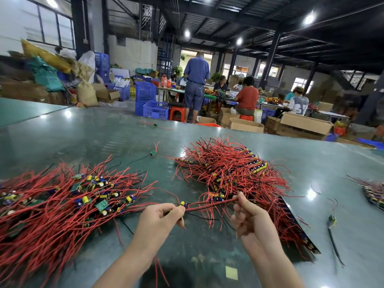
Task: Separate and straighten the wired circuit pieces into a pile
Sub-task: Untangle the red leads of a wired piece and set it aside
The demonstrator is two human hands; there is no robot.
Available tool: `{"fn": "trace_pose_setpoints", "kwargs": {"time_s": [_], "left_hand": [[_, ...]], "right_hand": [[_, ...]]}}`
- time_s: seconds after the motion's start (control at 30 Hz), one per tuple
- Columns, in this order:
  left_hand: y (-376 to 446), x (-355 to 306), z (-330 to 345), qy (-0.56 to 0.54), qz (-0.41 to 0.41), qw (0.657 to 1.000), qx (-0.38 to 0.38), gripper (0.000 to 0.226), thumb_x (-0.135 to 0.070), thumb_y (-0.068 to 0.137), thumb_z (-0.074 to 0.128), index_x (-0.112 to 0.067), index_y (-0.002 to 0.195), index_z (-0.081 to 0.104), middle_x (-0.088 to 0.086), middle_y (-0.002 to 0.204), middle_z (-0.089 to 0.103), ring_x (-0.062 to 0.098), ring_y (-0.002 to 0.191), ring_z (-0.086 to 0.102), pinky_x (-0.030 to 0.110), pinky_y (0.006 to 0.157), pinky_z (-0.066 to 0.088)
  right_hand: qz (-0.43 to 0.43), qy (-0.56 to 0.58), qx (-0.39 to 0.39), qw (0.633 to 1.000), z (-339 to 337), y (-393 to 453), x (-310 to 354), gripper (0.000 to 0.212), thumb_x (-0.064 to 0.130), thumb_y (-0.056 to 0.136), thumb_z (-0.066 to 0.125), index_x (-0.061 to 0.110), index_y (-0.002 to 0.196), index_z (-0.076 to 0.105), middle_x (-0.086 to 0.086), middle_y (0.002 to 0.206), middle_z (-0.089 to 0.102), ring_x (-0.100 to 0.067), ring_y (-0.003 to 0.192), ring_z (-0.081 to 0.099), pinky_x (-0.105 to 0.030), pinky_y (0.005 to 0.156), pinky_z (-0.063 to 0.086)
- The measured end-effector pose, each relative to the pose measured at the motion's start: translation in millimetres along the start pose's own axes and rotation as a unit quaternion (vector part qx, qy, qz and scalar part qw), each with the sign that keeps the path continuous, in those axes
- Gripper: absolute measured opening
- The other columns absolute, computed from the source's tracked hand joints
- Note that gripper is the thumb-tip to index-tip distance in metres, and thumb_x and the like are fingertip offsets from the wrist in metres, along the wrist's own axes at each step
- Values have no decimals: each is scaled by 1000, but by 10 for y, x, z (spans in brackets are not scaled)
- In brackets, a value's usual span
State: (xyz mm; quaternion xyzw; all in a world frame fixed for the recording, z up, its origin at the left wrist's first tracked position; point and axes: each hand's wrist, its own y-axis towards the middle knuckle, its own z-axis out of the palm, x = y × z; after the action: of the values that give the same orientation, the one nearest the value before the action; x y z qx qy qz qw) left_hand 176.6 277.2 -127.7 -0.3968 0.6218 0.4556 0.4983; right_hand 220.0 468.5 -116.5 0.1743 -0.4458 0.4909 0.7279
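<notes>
A: Green glass-smooth desk (pixel 104 138) first, then the heaps. How far along is it?

B: Roughly midway, I judge. The tangled heap (pixel 62 204) left of the hands is large and unsorted; the combed pile (pixel 232 173) beyond and right of them looks about as big.

A: And the hands?

B: The left hand (pixel 160 219) pinches one wired circuit piece (pixel 182 204) at its board; the right hand (pixel 247 215) pinches its red wires, drawn taut between them, just above the desk.

A: Room to move?

B: Bare desk lies between the heaps and beyond them, save two stray pieces. The far edge is well apart from both hands.
</notes>
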Motion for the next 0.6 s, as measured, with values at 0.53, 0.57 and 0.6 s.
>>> {"fn": "trace_pose_setpoints", "kwargs": {"time_s": [0.53,0.57,0.6], "left_hand": [[74,100,71,-479,-144,866,29,23,-4,65,65,-14,83,76,8,82,63,19,72,59,41,88,45],[63,106,65,-470,-123,873,29,25,-6,61,73,-15,83,76,7,81,63,17,71,61,40,88,47],[54,105,66,-458,-96,883,35,32,-12,53,85,-17,83,76,5,79,65,14,70,63,37,84,51]], "right_hand": [[-254,-222,21,941,129,-177,-181,36,18,96,47,20,75,76,5,64,62,-3,61,49,-10,57,39],[-252,-234,40,938,154,-207,-200,40,20,96,45,17,70,76,2,61,64,-4,57,49,-10,54,39],[-234,-252,60,937,181,-231,-225,45,23,96,43,13,65,75,-2,57,64,-5,53,50,-11,50,38]]}}
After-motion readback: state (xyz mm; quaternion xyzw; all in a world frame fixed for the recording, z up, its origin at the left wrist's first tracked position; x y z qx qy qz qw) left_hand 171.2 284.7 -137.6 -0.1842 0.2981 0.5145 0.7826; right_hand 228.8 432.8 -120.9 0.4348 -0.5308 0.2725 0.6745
